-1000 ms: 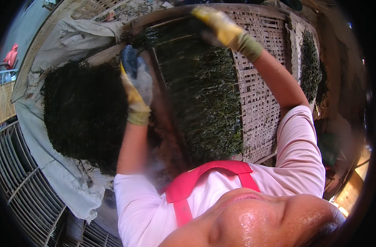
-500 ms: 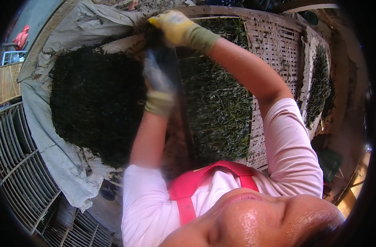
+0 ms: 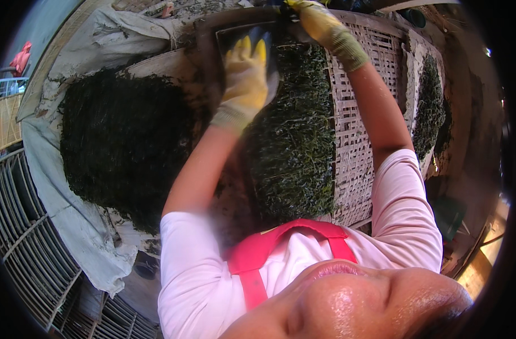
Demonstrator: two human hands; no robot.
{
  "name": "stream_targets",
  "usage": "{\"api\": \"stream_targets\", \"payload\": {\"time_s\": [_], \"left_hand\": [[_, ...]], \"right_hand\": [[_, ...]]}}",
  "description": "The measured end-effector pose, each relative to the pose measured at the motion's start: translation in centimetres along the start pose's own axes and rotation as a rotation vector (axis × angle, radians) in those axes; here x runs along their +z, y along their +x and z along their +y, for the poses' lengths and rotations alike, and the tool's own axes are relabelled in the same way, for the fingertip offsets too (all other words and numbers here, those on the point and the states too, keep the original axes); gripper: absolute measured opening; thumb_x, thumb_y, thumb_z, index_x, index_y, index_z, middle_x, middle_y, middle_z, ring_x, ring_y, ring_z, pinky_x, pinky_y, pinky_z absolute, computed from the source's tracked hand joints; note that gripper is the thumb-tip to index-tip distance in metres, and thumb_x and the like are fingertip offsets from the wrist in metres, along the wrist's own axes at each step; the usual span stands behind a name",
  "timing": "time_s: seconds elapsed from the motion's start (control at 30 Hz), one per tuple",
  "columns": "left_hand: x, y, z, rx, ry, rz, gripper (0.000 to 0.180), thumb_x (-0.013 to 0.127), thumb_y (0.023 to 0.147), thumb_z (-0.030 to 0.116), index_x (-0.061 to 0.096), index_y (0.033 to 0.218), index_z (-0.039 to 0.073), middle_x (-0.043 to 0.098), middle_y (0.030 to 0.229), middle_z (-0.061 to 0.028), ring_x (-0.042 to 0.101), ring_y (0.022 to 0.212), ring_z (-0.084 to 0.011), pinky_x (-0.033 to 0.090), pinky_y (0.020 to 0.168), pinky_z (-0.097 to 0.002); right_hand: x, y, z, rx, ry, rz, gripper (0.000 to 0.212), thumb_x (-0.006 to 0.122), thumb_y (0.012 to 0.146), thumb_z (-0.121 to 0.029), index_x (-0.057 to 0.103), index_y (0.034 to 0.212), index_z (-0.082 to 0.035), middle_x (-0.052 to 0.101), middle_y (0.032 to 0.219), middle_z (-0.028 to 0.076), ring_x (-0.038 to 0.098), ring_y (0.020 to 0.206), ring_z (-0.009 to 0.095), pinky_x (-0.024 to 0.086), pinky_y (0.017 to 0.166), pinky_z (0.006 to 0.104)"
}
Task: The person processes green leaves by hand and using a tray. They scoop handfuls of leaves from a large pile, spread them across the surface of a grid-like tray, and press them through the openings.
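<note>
My left hand point(image 3: 244, 85), in a pale glove with yellow fingertips, reaches over the dark gap between two beds of leaves. Its fingers are stretched out over a dark, blurred surface. Farther off to the right, my right hand point(image 3: 316, 22) wears the same kind of glove and is at the upper edge of the view. Its fingers curl round or against something dark that I cannot make out. A thick pile of dark green stringy leaves point(image 3: 128, 144) lies at the left. A thinner layer of green leaves point(image 3: 297, 135) covers part of a woven slatted mat point(image 3: 354, 158).
A grey cloth point(image 3: 60, 181) drapes along the left side. Slatted racks point(image 3: 29, 237) stand beyond it at the lower left. More leaves point(image 3: 430, 101) lie on a pale board at the far right. A wooden rim point(image 3: 230, 21) runs along the far side.
My left hand has moved up and to the right, and its fingers now show spread. My right hand has moved right and farther away, to the upper edge of the view.
</note>
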State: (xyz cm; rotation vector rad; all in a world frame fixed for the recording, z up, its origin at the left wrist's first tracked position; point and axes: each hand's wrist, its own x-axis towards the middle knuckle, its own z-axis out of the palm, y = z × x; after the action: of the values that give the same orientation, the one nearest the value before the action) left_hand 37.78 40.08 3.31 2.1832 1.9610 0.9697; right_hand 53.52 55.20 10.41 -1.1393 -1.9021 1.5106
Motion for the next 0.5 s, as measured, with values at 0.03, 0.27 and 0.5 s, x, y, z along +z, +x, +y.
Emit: {"api": "stream_targets", "payload": {"time_s": [0.03, 0.27, 0.5], "left_hand": [[-2.0, -0.3, -0.7, 0.035, 0.076, -0.08, 0.048, 0.059, 0.085, 0.011, 0.05, 0.131, 0.003, 0.053, 0.129, -0.0179, 0.05, 0.123, -0.0301, 0.038, 0.104, -0.043], [-4.3, 1.2, -4.4, 0.036, 0.395, -0.312, 0.051, 0.06, 0.08, 0.016, 0.054, 0.131, 0.013, 0.051, 0.137, -0.0098, 0.044, 0.13, -0.0303, 0.03, 0.11, -0.0491], [-4.1, 2.3, -2.6, 0.189, 0.373, -0.047, 0.049, 0.059, 0.08, 0.012, 0.056, 0.13, 0.007, 0.056, 0.129, -0.0179, 0.051, 0.12, -0.0352, 0.037, 0.105, -0.044]], "right_hand": [[-1.3, -1.9, -2.4, -0.2, -0.623, 0.001, 0.028, 0.066, 0.08, -0.017, 0.067, 0.104, -0.002, 0.07, 0.097, 0.009, 0.065, 0.086, 0.023, 0.052, 0.078, 0.0364], [0.8, -6.1, -1.5, -0.341, -0.742, -0.07, 0.057, 0.061, 0.073, 0.002, 0.054, 0.13, -0.001, 0.064, 0.117, 0.018, 0.061, 0.11, 0.029, 0.048, 0.095, 0.0362], [4.6, -7.0, -1.5, -0.467, -1.035, -0.007, 0.068, 0.069, 0.076, -0.019, 0.046, 0.137, -0.002, 0.047, 0.14, 0.021, 0.051, 0.123, 0.037, 0.042, 0.104, 0.0401]]}}
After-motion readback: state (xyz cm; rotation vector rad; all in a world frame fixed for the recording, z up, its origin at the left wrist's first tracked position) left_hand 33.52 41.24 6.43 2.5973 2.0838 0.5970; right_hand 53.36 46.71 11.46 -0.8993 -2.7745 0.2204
